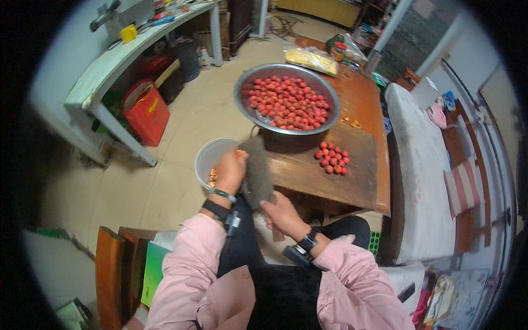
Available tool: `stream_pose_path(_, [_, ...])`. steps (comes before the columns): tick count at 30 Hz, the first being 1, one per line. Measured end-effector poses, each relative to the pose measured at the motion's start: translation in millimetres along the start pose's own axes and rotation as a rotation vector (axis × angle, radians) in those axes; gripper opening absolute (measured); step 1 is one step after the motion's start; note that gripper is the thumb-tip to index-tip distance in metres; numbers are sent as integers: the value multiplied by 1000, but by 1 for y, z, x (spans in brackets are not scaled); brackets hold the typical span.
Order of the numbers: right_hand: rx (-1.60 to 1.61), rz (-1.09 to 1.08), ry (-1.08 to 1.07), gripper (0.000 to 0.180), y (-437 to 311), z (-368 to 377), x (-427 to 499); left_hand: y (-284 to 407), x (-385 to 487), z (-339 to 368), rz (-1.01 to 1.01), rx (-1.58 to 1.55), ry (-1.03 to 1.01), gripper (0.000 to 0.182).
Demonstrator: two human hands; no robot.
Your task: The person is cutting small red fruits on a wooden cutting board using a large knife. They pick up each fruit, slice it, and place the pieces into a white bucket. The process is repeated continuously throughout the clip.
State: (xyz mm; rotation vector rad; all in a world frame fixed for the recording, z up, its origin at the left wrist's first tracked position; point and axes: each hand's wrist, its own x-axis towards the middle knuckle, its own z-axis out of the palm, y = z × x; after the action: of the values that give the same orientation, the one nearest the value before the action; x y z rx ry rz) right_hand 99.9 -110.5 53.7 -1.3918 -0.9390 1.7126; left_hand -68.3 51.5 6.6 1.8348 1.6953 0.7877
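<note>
My right hand point(284, 215) grips the handle of a broad, dark-bladed cleaver point(256, 171), its blade pointing away from me. At the blade's left side is my left hand point(232, 170), blurred, with an orange-red bit at its fingertips, over a whitish plastic bucket point(201, 159) that holds small cut pieces of fruit point(213, 177). A wide steel basin of red hawthorn-like fruits point(291, 101) stands beyond the hands. To its near right, a small cluster of the same fruits point(332, 158) lies on a wooden board point(288, 171).
Scraps point(350, 122) lie on the wooden table point(359, 97) near the basin. A yellow packet point(311, 61) and a red-lidded jar point(338, 50) are at its far end. A red bag point(146, 113) stands under the left bench; a white-covered seat point(425, 177) runs along the right.
</note>
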Motion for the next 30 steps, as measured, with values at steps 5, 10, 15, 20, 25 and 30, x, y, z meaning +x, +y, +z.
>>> stream_pose_path(5, [-728, -454, 218, 28, 0, 24, 29, -40, 24, -24, 6, 136, 158, 39])
stream_pose_path(10, [-649, -454, 223, 28, 0, 12, 8, -34, 20, -33, 48, 155, 116, 32])
stream_pose_path(15, [-557, -430, 230, 28, 9, -32, -47, 13, -5, -14, 184, -4, 81, 21])
stream_pose_path(20, [-351, -365, 450, 28, 30, -79, -93, 76, -25, 28, 369, -31, -88, 17])
stream_pose_path(25, [7, -422, 665, 15, 44, -108, -111, 126, -22, 79, 513, -60, -202, 24])
stream_pose_path(30, [229, -470, 757, 13, 38, -117, -107, 156, -10, 124, 486, -37, -56, 28])
